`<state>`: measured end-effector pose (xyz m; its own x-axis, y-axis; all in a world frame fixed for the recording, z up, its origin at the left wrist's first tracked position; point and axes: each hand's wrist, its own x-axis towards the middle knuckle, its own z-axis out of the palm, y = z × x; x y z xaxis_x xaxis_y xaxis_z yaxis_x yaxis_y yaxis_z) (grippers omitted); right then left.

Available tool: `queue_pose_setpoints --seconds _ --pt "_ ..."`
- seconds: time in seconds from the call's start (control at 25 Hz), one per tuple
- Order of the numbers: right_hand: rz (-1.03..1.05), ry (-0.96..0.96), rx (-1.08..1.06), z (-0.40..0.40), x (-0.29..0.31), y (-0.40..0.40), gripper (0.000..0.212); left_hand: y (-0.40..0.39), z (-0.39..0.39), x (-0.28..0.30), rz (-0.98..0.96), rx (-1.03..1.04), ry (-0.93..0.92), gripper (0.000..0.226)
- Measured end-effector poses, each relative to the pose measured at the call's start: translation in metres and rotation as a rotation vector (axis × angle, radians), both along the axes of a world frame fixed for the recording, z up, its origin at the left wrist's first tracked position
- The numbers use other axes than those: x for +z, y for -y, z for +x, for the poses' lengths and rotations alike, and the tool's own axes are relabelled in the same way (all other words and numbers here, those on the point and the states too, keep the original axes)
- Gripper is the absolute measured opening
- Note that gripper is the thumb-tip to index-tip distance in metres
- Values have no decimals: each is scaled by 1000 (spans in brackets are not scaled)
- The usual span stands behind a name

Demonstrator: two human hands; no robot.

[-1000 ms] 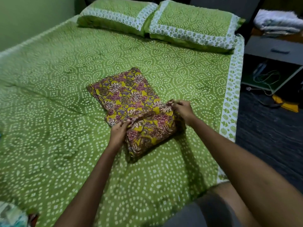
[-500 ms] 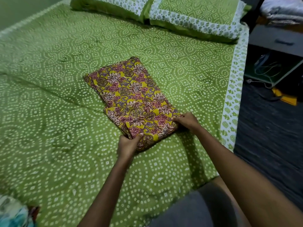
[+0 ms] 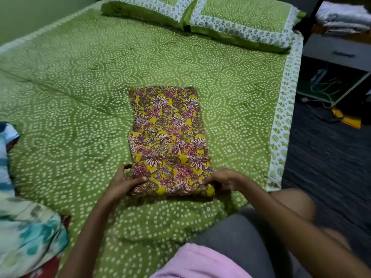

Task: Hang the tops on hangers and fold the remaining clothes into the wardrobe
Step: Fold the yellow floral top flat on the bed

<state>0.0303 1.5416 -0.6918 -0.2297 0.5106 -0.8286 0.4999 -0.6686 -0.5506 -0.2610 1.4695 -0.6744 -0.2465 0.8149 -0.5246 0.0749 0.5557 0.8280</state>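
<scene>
A: status on hands?

B: left hand (image 3: 122, 182) grips the near left corner of the folded floral garment (image 3: 169, 137), thumb on top, fingers curled under the edge. right hand (image 3: 222, 178) pinches the near right corner, fingers curled on the fabric.

A: garment position?

B: flat on the bed (image 3: 80, 87), folded into a long strip running from the near edge toward the pillows (image 3: 200, 19). sits closer to the bed's right edge than the left. near end is doubled over, thicker there.

A: anything else on the bed?

B: pale garment with teal blotches (image 3: 28, 233) at the near left corner, well apart from the floral one. part of a blue and white cloth (image 3: 6, 149) at the left edge.

A: off the bed?

B: dark nightstand (image 3: 339, 55) past the right edge, cables in its open shelf, folded pale fabric (image 3: 341, 19) on top. blurred, can't tell more.
</scene>
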Motion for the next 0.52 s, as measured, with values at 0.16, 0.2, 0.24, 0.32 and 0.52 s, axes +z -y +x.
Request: queue_pose_setpoints --seconds 0.16,0.2,0.24,0.32,0.52 --pt "196 120 39 0 3 20 18 47 -15 -4 18 -14 -40 41" --pt "378 186 -43 -1 0 19 20 49 -15 -7 63 -19 -116 37" --pt "565 236 -98 -2 0 19 25 46 -15 -9 105 -45 -254 34" --pt "789 208 -19 -10 1 19 44 36 -15 -12 168 -79 -499 44" --pt "759 224 211 -29 -7 18 47 -2 -1 -9 81 -338 -806 73"
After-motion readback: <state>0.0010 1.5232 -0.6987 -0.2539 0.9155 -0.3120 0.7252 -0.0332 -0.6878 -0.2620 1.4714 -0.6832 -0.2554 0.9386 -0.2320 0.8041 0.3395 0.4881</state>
